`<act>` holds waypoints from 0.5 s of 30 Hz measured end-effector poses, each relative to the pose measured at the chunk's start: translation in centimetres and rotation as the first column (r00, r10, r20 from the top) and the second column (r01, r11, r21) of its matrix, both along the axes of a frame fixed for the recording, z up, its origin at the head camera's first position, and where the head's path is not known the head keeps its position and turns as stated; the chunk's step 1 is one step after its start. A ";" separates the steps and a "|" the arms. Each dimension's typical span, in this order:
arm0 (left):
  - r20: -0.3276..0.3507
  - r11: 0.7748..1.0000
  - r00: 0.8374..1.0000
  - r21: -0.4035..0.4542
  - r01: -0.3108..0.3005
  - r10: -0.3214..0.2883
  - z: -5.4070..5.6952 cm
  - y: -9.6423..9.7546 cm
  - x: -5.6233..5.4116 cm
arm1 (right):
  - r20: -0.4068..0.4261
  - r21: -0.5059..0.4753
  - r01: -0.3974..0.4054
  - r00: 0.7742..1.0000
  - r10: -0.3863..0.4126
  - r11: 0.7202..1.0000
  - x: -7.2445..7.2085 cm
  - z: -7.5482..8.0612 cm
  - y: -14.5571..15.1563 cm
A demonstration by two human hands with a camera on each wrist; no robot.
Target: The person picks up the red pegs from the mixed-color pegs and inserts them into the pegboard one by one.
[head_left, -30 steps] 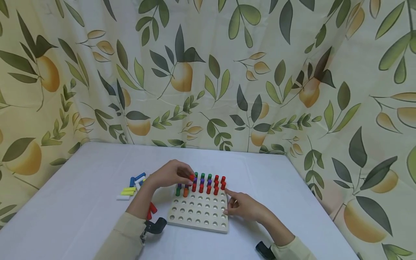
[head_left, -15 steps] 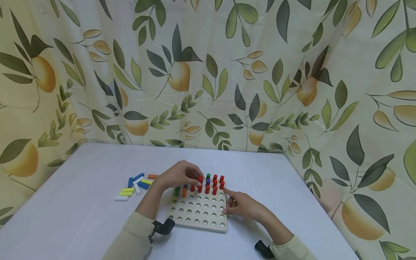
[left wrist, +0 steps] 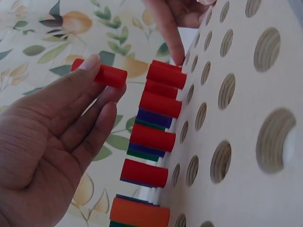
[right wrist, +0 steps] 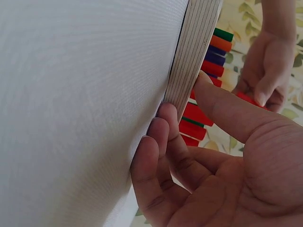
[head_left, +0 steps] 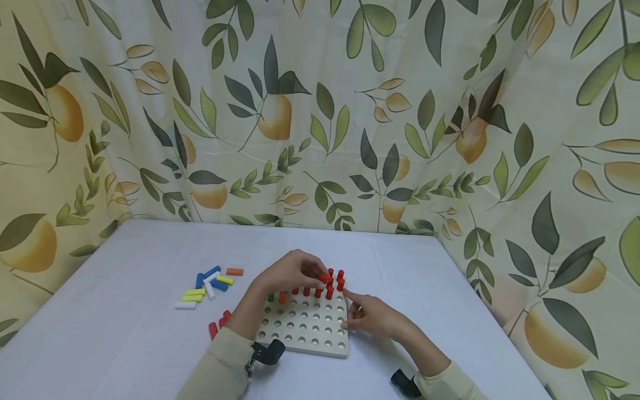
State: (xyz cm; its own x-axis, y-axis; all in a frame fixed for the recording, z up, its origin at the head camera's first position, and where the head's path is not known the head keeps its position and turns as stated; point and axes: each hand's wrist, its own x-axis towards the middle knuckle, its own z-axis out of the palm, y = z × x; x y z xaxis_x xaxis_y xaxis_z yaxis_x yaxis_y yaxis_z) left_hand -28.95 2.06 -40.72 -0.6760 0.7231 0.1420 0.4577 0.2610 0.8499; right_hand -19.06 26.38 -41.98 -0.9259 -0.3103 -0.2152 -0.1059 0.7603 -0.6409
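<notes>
My left hand [head_left: 294, 272] pinches a red peg [left wrist: 112, 75] between thumb and fingertips. It holds the peg lengthwise, apart from the white pegboard [head_left: 316, 348], above the far rows. My right hand [head_left: 380, 319] grips the board's right edge; the right wrist view shows the thumb on the upper edge and curled fingers against the side. Several red pegs [left wrist: 160, 105] stand in the board, with an orange peg [left wrist: 140, 213] at the row's left part and purple and green ones behind. In the head view my left hand hides part of the far rows. Near holes hold no pegs.
Left of the board, loose blue, white and yellow pegs [head_left: 194, 298] lie in a heap, with an orange peg [head_left: 234, 271] beside them. Loose red pegs [head_left: 213, 330] lie closer, partly behind my left forearm. A leaf-patterned curtain [head_left: 320, 111] stands behind the white table [head_left: 150, 255].
My left hand has moved right across the board's far rows, carrying the red peg. The loose orange peg has come into view from behind it. My right hand stays at the board's edge.
</notes>
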 end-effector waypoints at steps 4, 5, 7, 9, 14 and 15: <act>-0.008 1.000 1.000 0.011 0.001 -0.001 0.0 0.7 0.1 | 0.002 -0.007 0.000 1.000 0.000 1.000 0.1 0.1 0.0; -0.011 1.000 1.000 0.017 0.003 -0.003 -0.1 0.9 0.1 | 0.003 -0.009 0.000 1.000 0.000 1.000 0.1 0.1 0.0; -0.015 1.000 1.000 0.018 0.005 -0.005 -0.1 1.2 0.2 | 0.006 -0.015 -0.001 1.000 0.001 1.000 0.2 0.2 0.0; -0.017 1.000 1.000 0.019 0.008 -0.008 -0.1 1.6 0.2 | 0.008 -0.016 -0.001 1.000 0.002 1.000 0.2 0.2 0.0; -0.009 0.999 1.000 0.043 0.020 -0.020 -0.2 2.6 0.3 | 0.002 -0.011 -0.007 1.000 0.007 1.000 0.1 0.0 0.0; -0.008 0.999 1.000 0.048 0.020 -0.020 -0.2 2.8 0.3 | 0.002 -0.014 -0.008 1.000 0.008 1.000 0.1 0.0 0.0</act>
